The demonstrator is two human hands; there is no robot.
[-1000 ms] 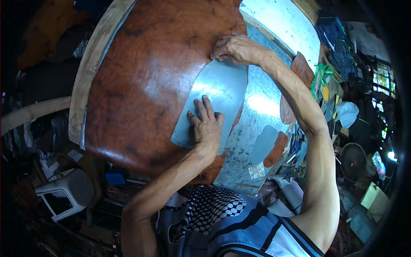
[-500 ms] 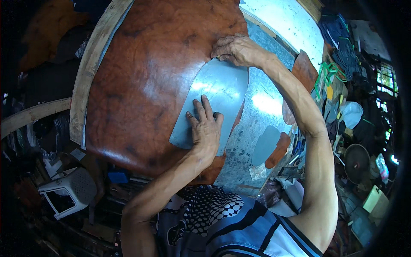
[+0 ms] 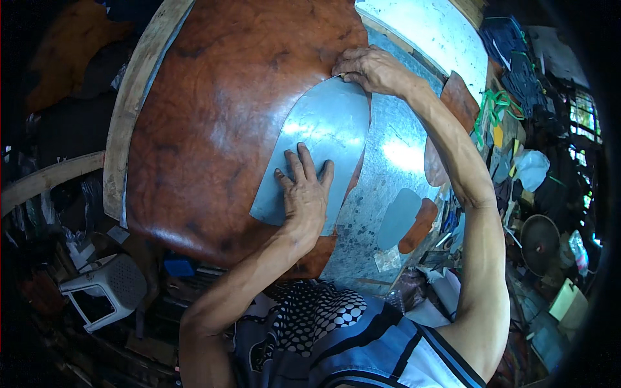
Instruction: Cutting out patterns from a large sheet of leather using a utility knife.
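A large sheet of mottled reddish-brown leather (image 3: 220,110) lies spread over a metal-topped table (image 3: 388,168). On it rests a grey metal template (image 3: 317,142) with a rounded top. My left hand (image 3: 304,194) presses flat on the template's lower part, fingers spread. My right hand (image 3: 369,68) is at the template's upper right edge with fingers pinched together, apparently on a small thin tool that I cannot make out.
A smaller grey template (image 3: 396,216) and cut brown leather pieces (image 3: 419,223) lie on the metal surface to the right. A wooden rim (image 3: 132,103) borders the table's left side. A white plastic stool (image 3: 107,291) stands lower left. Cluttered goods and a fan (image 3: 540,242) fill the right side.
My right hand has shifted slightly along the template's top edge. My left hand stays pressed on the template in the same spot.
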